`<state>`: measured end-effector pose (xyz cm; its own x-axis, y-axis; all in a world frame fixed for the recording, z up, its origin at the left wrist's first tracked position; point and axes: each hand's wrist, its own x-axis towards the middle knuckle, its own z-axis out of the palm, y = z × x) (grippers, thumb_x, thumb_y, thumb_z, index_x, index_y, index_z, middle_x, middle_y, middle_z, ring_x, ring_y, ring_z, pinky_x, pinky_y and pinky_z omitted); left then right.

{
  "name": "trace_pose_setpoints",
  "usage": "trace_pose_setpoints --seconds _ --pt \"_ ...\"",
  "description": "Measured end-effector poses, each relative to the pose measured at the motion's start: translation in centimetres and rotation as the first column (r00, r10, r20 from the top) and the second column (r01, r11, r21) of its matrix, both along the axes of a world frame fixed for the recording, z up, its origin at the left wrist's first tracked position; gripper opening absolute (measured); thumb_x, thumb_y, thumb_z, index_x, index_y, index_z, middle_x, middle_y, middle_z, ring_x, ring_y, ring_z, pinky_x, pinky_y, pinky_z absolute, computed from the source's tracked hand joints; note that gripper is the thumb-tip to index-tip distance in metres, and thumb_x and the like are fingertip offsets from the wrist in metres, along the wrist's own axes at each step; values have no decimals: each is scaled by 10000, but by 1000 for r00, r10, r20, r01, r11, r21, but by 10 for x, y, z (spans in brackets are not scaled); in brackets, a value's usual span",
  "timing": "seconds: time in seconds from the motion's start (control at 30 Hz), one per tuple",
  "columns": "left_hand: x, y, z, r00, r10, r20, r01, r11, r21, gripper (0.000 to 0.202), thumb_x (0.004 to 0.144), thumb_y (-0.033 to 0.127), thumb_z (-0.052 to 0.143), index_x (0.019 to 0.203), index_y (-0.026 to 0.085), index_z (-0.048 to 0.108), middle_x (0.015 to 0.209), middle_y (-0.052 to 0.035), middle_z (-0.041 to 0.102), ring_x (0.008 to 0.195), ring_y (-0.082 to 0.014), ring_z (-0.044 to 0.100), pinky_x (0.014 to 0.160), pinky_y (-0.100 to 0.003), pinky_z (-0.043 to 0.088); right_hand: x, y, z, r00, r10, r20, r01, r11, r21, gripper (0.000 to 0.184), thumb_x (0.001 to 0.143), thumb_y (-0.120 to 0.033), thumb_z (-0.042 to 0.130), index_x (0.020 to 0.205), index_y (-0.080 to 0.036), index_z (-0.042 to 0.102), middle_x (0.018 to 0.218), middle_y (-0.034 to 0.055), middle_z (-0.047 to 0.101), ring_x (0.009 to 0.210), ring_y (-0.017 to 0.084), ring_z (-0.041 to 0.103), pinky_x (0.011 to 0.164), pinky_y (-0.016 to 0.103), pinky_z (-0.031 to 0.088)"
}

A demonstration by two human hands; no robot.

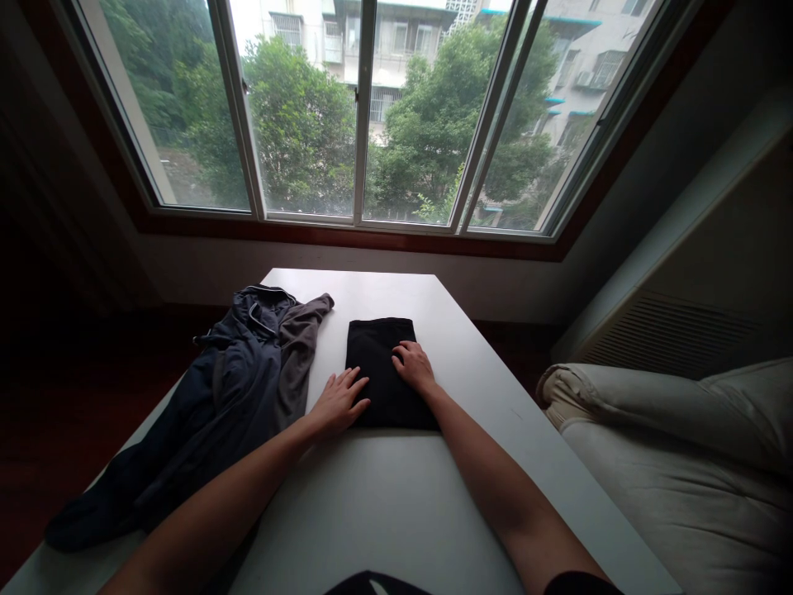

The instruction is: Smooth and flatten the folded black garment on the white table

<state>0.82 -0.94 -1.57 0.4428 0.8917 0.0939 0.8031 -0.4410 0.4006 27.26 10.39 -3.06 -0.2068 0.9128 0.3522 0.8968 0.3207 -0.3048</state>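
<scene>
A black cloth item [379, 355], folded into a neat rectangle, lies flat on the white table [384, 504]; its exact kind of garment cannot be made out. My left hand [339, 400] rests at its left edge with fingers spread, fingertips on the cloth. On the upper right part of the same cloth lies my right hand [414, 364], fingers loosely apart and slightly bent. Neither hand grips anything. Left of my left hand, a rumpled dark blue and grey garment [241, 388] with white piping is spread along the table's left side.
Beyond the table's far end is a wall with a wide sliding window [359, 223]. A light-coloured padded sofa [675, 446] stands to the right of the table. Behind the sofa is a pale unit with a slatted grille [669, 330]. Dark reddish floor [92, 405] shows at left.
</scene>
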Motion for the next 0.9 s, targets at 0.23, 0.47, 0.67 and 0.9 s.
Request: trace_pose_setpoints --seconds 0.23,0.47,0.67,0.9 --pt "0 0 2 1000 1 -11 -1 1000 -15 578 1077 516 519 1606 283 504 1765 -117 320 1641 -345 273 1332 -618 183 0 0 -2 1000 5 -4 -5 1000 14 247 1019 -316 638 1209 -239 775 1391 111 654 1348 279 541 1170 408 438" --pt "0 0 2 1000 1 -10 -1 1000 -14 579 1075 520 521 1606 290 504 1763 -114 327 1640 -341 274 1332 -609 184 0 0 -1 1000 3 -4 -3 1000 0 244 1019 -311 639 1214 -252 772 1403 104 649 1353 275 538 1169 410 437" --pt "0 0 2 1000 0 -18 0 1000 -17 585 1077 514 516 1614 282 495 1768 -115 315 1642 -344 268 1335 -607 177 1 1 -3 1000 4 0 -4 1000 6 255 1026 -317 638 1231 -240 770 1408 108 649 1365 276 534 1182 401 425" --pt "0 1 1 999 -7 -49 6 1000 -23 601 1083 544 493 1624 282 481 1777 -108 293 1649 -344 249 1337 -608 182 1 1 -2 1000 5 -4 -5 1000 -6 253 1021 -312 647 1225 -232 772 1414 113 643 1367 279 531 1183 404 424"
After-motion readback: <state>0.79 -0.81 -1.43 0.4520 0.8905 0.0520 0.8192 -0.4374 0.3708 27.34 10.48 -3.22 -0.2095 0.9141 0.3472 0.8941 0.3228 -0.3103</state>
